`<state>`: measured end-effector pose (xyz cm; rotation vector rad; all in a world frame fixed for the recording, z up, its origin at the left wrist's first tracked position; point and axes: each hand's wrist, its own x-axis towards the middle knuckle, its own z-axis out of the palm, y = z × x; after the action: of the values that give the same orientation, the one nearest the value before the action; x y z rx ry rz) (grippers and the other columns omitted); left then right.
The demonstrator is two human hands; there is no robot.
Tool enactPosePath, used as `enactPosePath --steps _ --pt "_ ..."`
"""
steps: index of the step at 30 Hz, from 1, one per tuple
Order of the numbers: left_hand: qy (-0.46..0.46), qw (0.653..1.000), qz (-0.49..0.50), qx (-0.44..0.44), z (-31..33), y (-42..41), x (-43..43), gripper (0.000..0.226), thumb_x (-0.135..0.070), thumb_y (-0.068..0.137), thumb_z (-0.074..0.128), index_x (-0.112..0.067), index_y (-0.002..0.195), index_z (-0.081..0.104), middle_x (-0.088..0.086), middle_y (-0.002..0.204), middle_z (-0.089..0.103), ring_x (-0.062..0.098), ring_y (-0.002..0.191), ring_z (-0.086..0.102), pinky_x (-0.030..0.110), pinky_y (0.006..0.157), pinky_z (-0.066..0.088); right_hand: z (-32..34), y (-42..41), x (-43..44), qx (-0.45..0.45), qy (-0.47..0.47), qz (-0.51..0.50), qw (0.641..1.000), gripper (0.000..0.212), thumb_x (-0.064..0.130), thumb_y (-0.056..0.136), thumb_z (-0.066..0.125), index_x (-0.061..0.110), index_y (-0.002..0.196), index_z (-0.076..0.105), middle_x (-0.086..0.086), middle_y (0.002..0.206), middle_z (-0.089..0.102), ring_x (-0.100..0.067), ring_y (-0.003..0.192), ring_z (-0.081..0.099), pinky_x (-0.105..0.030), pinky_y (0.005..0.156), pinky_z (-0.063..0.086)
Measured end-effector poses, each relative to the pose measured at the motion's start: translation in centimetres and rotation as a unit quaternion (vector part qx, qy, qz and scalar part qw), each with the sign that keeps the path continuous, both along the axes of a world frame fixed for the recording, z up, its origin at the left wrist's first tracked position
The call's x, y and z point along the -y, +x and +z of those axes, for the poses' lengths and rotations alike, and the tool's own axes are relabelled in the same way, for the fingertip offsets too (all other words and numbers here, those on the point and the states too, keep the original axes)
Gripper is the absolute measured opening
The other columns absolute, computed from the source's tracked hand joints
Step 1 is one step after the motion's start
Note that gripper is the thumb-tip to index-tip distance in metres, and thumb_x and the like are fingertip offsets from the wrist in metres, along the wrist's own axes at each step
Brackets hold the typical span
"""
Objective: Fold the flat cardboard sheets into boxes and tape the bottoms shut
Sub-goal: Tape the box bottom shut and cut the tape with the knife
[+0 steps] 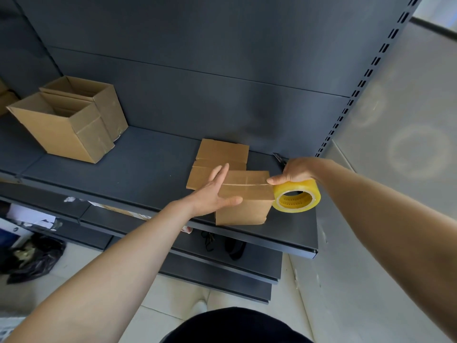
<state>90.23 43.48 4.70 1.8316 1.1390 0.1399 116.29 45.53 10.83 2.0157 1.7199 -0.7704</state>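
Note:
A small folded cardboard box (247,201) stands bottom-up near the front edge of the dark shelf (138,174), its flaps meeting at a centre seam. My left hand (215,191) lies with straight fingers on the box's left top edge, thumb along its front. My right hand (296,173) grips a roll of clear yellowish tape (296,199) at the box's right edge, thumb pressing at the seam's end. Flat cardboard sheets (220,157) lie stacked just behind the box.
Two open folded boxes (71,120) stand at the shelf's left rear. A dark cutter (279,158) lies behind my right hand by the perforated upright (366,78). Lower shelves hold scraps; a black bag (37,258) lies on the floor at left.

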Motion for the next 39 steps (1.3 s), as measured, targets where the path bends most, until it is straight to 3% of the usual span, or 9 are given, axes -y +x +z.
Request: enactPosePath --steps 6,8,11,16,20,24,28,33,39 --pt "-0.029 0.962 0.251 0.105 0.6 2.7 1.6 0.084 -0.050 0.094 0.044 -0.022 0.150 -0.012 0.002 0.159 -0.009 0.020 0.145 0.008 0.038 0.113 0.018 -0.5 0.6 1.0 -0.001 -0.026 -0.014 1.000 0.099 0.095 0.042 0.041 0.018 0.103 0.059 -0.002 0.103 0.060 -0.024 0.094 0.058 -0.035 0.084 0.048" --pt "-0.040 0.935 0.337 0.104 0.7 3.9 2.3 0.073 -0.050 0.091 0.051 -0.017 0.145 0.014 0.008 0.151 0.025 0.024 0.127 0.039 0.033 0.094 0.036 -0.8 1.3 1.7 -0.028 -0.051 -0.024 0.998 0.097 0.093 0.042 0.044 0.017 0.099 0.063 -0.004 0.102 0.063 -0.025 0.093 0.062 -0.038 0.088 0.051" --pt "-0.032 0.923 0.374 0.081 1.0 5.9 2.9 0.055 -0.050 0.092 0.048 -0.012 0.131 0.037 0.003 0.127 0.047 0.016 0.090 0.048 0.030 0.073 0.037 -1.1 2.7 2.7 -0.112 -0.089 -0.084 0.986 0.101 0.082 0.033 0.068 0.011 0.106 0.068 -0.012 0.107 0.068 -0.031 0.099 0.065 -0.046 0.097 0.049" --pt "0.009 0.934 0.346 0.091 2.1 9.0 1.9 0.045 -0.042 0.090 0.057 -0.013 0.124 0.051 -0.002 0.113 0.055 0.014 0.090 0.049 0.026 0.072 0.038 -0.4 5.5 4.7 -0.170 -0.131 -0.173 0.961 0.092 0.058 0.034 0.086 0.007 0.109 0.067 -0.015 0.110 0.069 -0.034 0.105 0.064 -0.048 0.098 0.048" --pt "0.013 0.947 0.304 0.104 2.9 11.2 -0.6 0.047 -0.042 0.088 0.062 -0.014 0.125 0.056 -0.002 0.123 0.057 0.019 0.107 0.053 0.029 0.081 0.037 0.3 7.2 5.9 -0.185 -0.102 -0.217 0.953 0.082 0.059 0.040 0.083 0.009 0.104 0.070 -0.012 0.104 0.071 -0.031 0.102 0.066 -0.044 0.097 0.049" --pt "0.003 0.972 0.209 0.106 2.9 12.8 -3.3 0.023 -0.034 0.093 0.057 -0.016 0.105 0.063 -0.007 0.100 0.057 0.015 0.093 0.048 0.026 0.074 0.038 0.0 6.6 6.7 -0.197 -0.071 -0.237 0.949 0.073 0.066 0.042 0.076 0.017 0.095 0.070 -0.006 0.100 0.071 -0.026 0.099 0.066 -0.041 0.096 0.049" --pt "0.091 0.981 0.174 0.007 2.0 13.3 -5.0 0.045 -0.035 0.095 0.052 -0.014 0.134 0.047 0.007 0.138 0.044 0.026 0.125 0.042 0.040 0.101 0.039 -1.1 5.2 6.5 -0.256 -0.034 -0.286 0.923 0.072 0.067 0.051 0.073 0.016 0.101 0.065 -0.006 0.104 0.069 -0.026 0.100 0.065 -0.043 0.097 0.049" --pt "0.142 0.976 0.166 0.013 0.7 13.0 -6.3 0.033 -0.035 0.097 0.048 -0.014 0.122 0.046 0.007 0.117 0.057 0.022 0.093 0.052 0.031 0.073 0.040 -1.6 3.9 6.3 -0.342 -0.084 -0.298 0.887 0.064 0.060 0.060 0.070 0.017 0.107 0.062 -0.003 0.095 0.072 -0.023 0.094 0.067 -0.045 0.096 0.050" --pt "0.138 0.981 0.134 -0.012 0.2 12.9 -7.7 0.040 -0.043 0.097 0.044 -0.017 0.127 0.045 0.008 0.121 0.057 0.027 0.104 0.055 0.036 0.080 0.046 -2.2 2.6 6.0 -0.354 -0.130 -0.321 0.869 0.068 0.052 0.075 0.068 0.019 0.132 0.049 -0.011 0.127 0.060 -0.031 0.116 0.057 -0.050 0.101 0.043"
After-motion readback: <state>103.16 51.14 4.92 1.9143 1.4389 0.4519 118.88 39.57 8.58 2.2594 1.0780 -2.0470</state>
